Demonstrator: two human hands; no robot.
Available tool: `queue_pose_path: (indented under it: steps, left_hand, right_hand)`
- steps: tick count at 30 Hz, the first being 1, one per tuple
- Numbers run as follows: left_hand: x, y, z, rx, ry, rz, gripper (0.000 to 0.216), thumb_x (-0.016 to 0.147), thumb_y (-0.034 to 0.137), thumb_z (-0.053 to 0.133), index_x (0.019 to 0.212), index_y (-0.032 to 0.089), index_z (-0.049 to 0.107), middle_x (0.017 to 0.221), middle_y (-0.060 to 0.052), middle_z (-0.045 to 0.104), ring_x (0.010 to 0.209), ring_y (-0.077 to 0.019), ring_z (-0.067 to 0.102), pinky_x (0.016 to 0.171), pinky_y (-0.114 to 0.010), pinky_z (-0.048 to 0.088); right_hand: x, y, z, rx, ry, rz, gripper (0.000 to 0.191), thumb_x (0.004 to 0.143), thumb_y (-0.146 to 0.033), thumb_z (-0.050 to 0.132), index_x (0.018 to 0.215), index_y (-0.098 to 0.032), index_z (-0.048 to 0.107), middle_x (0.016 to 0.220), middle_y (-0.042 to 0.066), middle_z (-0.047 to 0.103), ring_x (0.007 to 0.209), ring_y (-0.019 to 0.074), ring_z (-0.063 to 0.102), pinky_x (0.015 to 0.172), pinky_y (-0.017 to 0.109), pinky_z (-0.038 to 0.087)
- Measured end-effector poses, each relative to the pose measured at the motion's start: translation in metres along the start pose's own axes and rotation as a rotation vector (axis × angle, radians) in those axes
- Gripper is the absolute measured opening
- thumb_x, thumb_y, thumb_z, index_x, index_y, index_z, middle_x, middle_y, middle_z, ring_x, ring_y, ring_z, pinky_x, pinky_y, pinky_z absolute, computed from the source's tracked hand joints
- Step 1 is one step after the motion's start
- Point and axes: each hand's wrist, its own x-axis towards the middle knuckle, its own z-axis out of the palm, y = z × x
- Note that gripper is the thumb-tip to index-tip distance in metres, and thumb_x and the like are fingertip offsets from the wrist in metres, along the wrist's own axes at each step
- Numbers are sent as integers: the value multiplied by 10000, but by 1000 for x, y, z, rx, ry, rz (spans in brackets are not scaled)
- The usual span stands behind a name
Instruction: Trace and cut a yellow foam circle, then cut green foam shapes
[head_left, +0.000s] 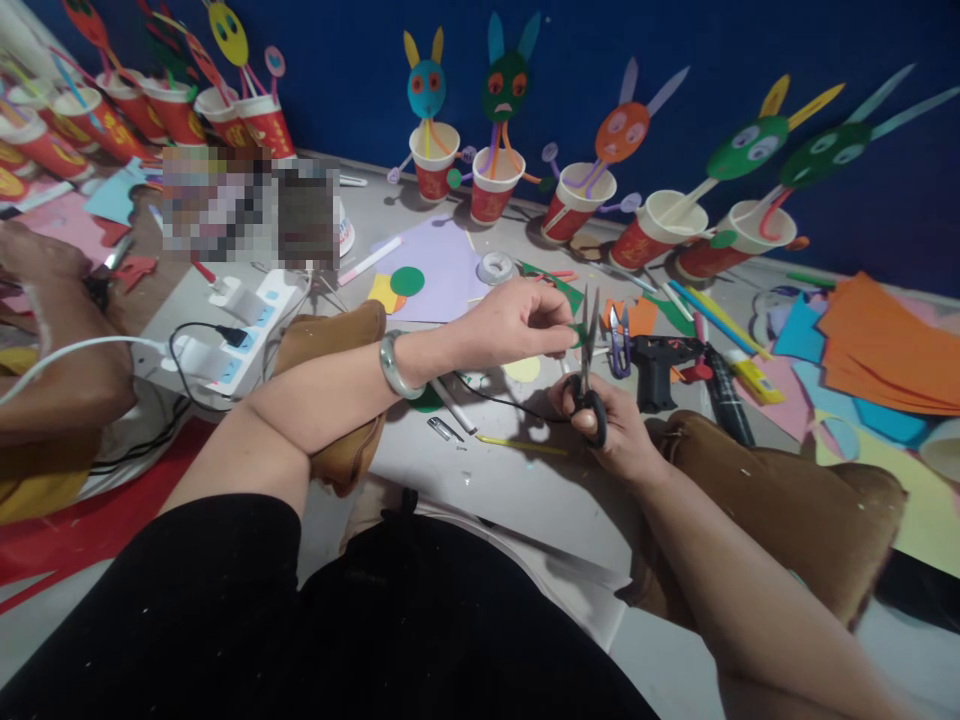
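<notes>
My left hand [517,322], with a bangle on its wrist, pinches a small piece of green paper [580,336] between thumb and fingertips. Just right of it, my right hand [621,432] grips black-handled scissors [589,335], fingers in the loops and blades pointing up. The blades stand close beside the green piece; whether they touch it I cannot tell. Beyond the scissors lie thread snips [620,340] and a black glue gun [655,370]. A yellow strip [521,444] and a small metal clip-like piece [445,430] lie below my hands.
Along the blue wall stand several red paper cups [498,195] with paper figures. Orange paper [892,340] is piled at right. A white power strip [255,330] with cables lies left, near another person's arm [67,340]. Brown cushions [780,500] lie under my forearms. A tape roll [496,267] rests behind.
</notes>
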Motion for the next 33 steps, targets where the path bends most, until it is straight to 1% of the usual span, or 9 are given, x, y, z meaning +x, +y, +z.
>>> queue_pose_path:
  steps: [5,8,12,14,16,18,24,28,33]
  left_hand:
    - [0,2,0,-18,6,-15,186,814,113,664,641,158,613,630,14,669,616,-67,553,653,-233,446]
    - [0,0,0,-38,10,-28,198,832,128,681,648,153,613,645,5,679,629,-66,572,666,-227,461]
    - [1,-7,2,-92,-2,-8,223,858,241,748,691,150,631,683,-10,703,654,-77,606,672,-232,482]
    - [2,-10,3,-107,-22,13,290,840,319,802,687,157,616,682,-9,703,655,-85,613,660,-238,481]
    - [1,-12,4,-104,-36,17,351,822,362,829,664,167,583,674,-6,700,665,-95,625,662,-244,483]
    - [1,-11,5,-104,-37,4,362,827,351,816,649,175,555,669,-4,699,677,-102,641,675,-250,492]
    - [0,-6,4,-48,-40,-10,283,847,216,730,630,171,553,669,-8,693,675,-97,625,678,-254,473]
    - [0,-6,3,0,-54,-2,274,856,185,694,613,167,568,659,-10,685,664,-99,599,660,-259,452]
    - [0,-6,3,-15,-68,-2,264,850,167,683,614,166,566,652,-12,691,651,-99,601,644,-256,448]
  right_hand:
    - [-1,4,0,18,6,5,723,763,-949,632,664,-241,520,679,42,554,712,226,527,634,371,400]
    - [-1,5,0,13,13,9,724,759,-955,627,667,-246,516,679,47,549,741,243,542,635,380,404]
    - [-1,5,1,21,21,-5,711,771,-945,625,675,-249,519,687,53,560,748,253,550,635,388,406]
    - [-1,5,1,22,22,-16,712,779,-942,622,673,-247,510,684,50,559,732,244,542,637,385,407]
    - [-1,5,1,16,20,-17,715,783,-943,617,673,-246,505,677,46,553,719,238,533,639,382,405]
    - [-1,5,1,11,19,-10,717,777,-948,616,676,-247,509,674,46,551,717,239,531,638,382,404]
    - [0,1,2,14,-3,-2,722,763,-959,615,673,-250,515,672,38,566,702,235,533,650,395,411]
    - [2,-1,3,12,-21,1,728,750,-970,616,680,-252,517,654,27,570,664,218,508,652,392,404]
    - [2,-1,1,8,-19,-9,730,765,-961,613,669,-244,516,663,32,588,676,213,516,654,379,395]
